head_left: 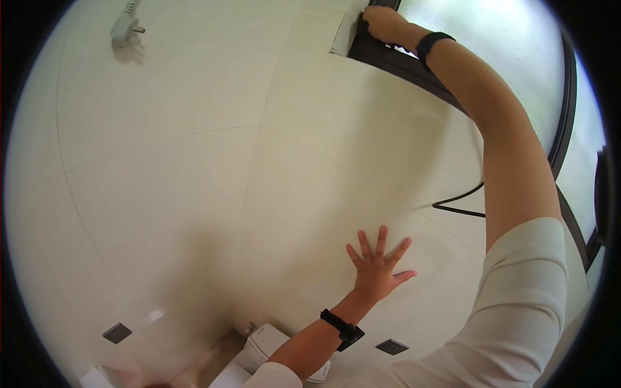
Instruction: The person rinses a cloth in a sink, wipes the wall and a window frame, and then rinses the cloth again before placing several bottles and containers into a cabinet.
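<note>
A: Right hand (387, 26): fingers curled at the corner of the dark window frame (414, 73), high on the person's right; what they grasp, I cannot tell.
B: Left hand (374, 268): 5 fingers spread on the wall (162, 207), holding nothing; a sound brace, I judge, if pressed firmly.
A: Labels?
B: None legible from here.

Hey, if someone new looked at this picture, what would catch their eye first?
Probably the bare left hand with a black wristband, fingers spread wide against the cream tiled wall, right of centre low down. Next, the raised right arm, whose hand is at the corner of the dark brown window frame, upper right. Then the white electrical plug hanging at upper left.
</note>
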Tool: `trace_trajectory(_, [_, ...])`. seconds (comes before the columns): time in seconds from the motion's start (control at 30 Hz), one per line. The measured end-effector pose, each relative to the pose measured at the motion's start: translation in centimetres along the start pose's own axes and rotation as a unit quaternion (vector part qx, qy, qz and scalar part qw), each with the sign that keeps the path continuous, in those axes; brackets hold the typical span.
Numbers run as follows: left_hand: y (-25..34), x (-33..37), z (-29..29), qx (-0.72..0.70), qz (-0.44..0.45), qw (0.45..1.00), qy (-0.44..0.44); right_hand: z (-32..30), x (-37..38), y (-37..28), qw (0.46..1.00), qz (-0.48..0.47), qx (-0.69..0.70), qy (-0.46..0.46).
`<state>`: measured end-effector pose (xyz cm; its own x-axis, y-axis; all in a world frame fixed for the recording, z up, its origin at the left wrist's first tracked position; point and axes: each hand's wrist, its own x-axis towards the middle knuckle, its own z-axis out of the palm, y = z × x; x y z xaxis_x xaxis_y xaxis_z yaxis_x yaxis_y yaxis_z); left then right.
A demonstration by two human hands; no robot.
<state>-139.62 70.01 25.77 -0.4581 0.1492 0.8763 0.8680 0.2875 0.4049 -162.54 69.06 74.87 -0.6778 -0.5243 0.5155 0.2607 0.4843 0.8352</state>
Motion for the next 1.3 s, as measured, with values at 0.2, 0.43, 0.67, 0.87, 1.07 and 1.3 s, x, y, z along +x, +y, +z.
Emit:
trace_trajectory(0.2, [-0.5,0.3,-0.5,0.01,-0.011,1.0,-0.003,-2.0,-3.0,-5.1,0.982,-0.095,0.08,-0.143])
trace_trajectory(0.43, [-0.6,6.4,-4.0,0.062,0.084,0.991,0.08,-4.1,-4.0,-0.5,0.983,-0.128,-0.086,-0.099])
trace_trajectory(0.67, [-3.5,16.5,-7.8,0.081,0.067,0.985,0.135,-5.8,-2.4,0.8,0.976,-0.09,-0.185,-0.076])
trace_trajectory(0.87, [-2.8,15.7,-7.2,0.053,0.072,0.989,0.121,-5.5,-1.9,2.1,0.987,0.053,-0.144,-0.055])
trace_trajectory(1.07, [-2.6,15.6,-8.2,0.049,0.06,0.99,0.115,-9.4,-3.3,-2.0,0.979,-0.061,-0.02,-0.195])
trace_trajectory(1.3, [-2.7,15.8,-8.6,0.058,0.045,0.991,0.111,-4.3,-6.0,-5.5,0.96,-0.191,0.031,-0.205])
